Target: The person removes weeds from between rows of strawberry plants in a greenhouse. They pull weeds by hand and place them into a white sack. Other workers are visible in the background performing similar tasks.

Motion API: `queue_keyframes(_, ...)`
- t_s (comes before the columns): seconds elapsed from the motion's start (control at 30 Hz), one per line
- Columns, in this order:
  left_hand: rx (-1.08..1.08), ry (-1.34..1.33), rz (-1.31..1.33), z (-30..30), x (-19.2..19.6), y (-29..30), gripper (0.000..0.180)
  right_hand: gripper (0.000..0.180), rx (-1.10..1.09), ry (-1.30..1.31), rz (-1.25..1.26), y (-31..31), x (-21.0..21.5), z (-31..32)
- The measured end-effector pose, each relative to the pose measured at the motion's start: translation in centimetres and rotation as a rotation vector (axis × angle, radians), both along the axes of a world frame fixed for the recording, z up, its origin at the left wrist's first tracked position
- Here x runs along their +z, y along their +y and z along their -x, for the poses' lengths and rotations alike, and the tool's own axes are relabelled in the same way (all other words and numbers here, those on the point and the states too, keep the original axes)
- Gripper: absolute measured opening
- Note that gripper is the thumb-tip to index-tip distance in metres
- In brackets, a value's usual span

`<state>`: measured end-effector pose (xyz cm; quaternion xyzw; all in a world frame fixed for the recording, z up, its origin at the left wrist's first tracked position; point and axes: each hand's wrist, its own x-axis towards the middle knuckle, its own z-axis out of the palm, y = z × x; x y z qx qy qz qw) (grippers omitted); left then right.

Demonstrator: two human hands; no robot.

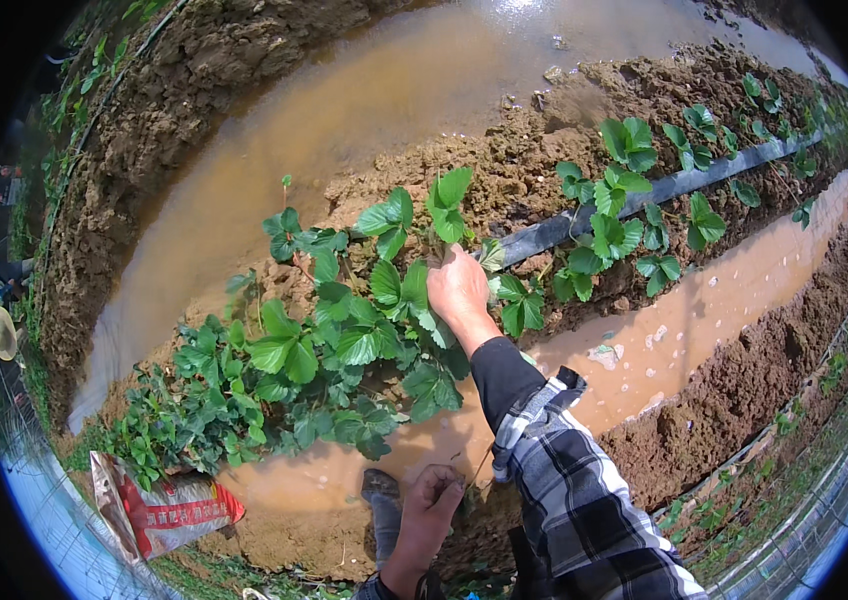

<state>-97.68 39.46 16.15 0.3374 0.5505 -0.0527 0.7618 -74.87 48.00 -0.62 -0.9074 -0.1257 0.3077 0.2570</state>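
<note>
My right hand (462, 292), in a plaid sleeve (584, 500), reaches into the strawberry plants (344, 330) on a muddy ridge. Its fingers are drawn together low among the leaves; leaves hide the tips and whatever they grip. Beside it, a dark flat irrigation hose (544, 235) runs along the ridge to the upper right. Nearer to me, my left hand (430, 508) is held over the edge of the wet furrow, its fingers curled and thumb pressed against them. A thin brown strand shows close to these fingers, but what they hold is too small to make out.
Muddy water fills the far furrow (344, 110) and the near furrow (664, 345). A boot (382, 500) stands at the near furrow's edge. A red and white sack (169, 510) lies at lower left. More strawberry plants (634, 210) line the hose. A pale hat (4, 333) shows at far left.
</note>
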Motion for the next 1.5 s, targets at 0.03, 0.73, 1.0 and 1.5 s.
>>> queue_keyframes(0.03, -0.015, 0.009, 0.013, 0.6, 0.2, 0.1, 0.007, 0.016, -0.046, 0.034, 0.004, 0.3, -0.7, 0.7)
queue_keyframes(0.73, 0.115, -0.001, 0.014, 5.2, 0.8, 3.4, 0.004, 0.013, 1.047, -0.749, 0.04, -7.1, 0.0, -6.6)
queue_keyframes(1.0, 0.187, -0.003, -0.036, 4.3, 0.5, 3.7, 0.004, 0.024, 0.292, 0.096, 0.151, -6.6, -2.8, -4.2)
queue_keyframes(1.5, 0.212, 0.041, -0.012, 1.6, -0.4, 4.5, 0.007, 0.02, -0.064, 0.572, -0.105, -6.4, -2.0, -5.0)
